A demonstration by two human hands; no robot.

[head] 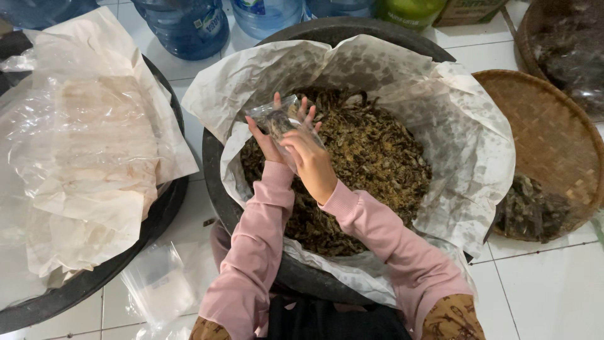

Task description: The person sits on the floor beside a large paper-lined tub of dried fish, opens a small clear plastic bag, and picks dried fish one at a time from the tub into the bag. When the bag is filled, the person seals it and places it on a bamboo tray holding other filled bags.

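While both arms in pink sleeves reach forward over the big black tub (217, 189), the hands meet above its middle. Seen from the head camera, the left hand (267, 135) is raised with its fingers spread open behind a small clear plastic bag (277, 119), the palm backing the bag. The right hand (311, 160) is curled around the bag's lower edge, its fingers pinching the plastic from the front. The bag holds a little of the dark dried stuff and sits just above the heap.

That heap of brown dried leaves (365, 157) fills the tub, which is lined with crumpled white paper (453, 126) folded out over the rim. To the left, a second black tub (82, 283) is covered with paper and clear plastic sheeting (82, 145). A few empty clear bags (157, 283) lie on the white tiled floor (547, 289) between the two tubs. To the right, a round woven tray (547, 132) rests on the tiles, with a small dark pile of the same dried matter at its near edge. Blue water bottles (189, 25) stand along the far side.
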